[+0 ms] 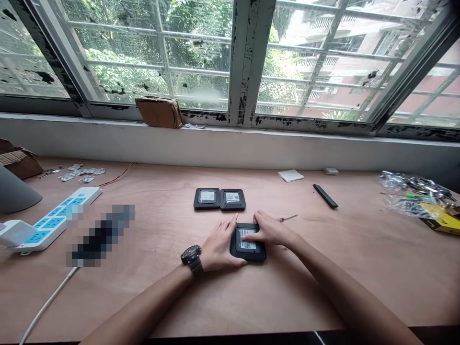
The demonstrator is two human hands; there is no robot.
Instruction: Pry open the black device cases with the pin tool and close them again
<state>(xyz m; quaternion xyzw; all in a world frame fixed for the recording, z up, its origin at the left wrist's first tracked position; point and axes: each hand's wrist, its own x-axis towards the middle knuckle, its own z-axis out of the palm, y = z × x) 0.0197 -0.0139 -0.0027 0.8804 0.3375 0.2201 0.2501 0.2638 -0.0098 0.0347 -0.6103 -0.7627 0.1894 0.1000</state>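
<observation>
Black plastic box [247,250], square with rounded corners and a white label, lying flat on a plywood desk [151,306], gripped at both sides by left hand [219,247] and right hand [269,230], right fingers across the label. Two matching boxes [207,198] sit beyond, edge to edge; thin small screwdriver [287,217] near right hand.

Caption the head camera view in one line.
Left hand and right hand touch a black device on a plywood bench, two similar devices beyond.

Left hand [219,247], right hand [269,230] press a black device [249,254].
</observation>
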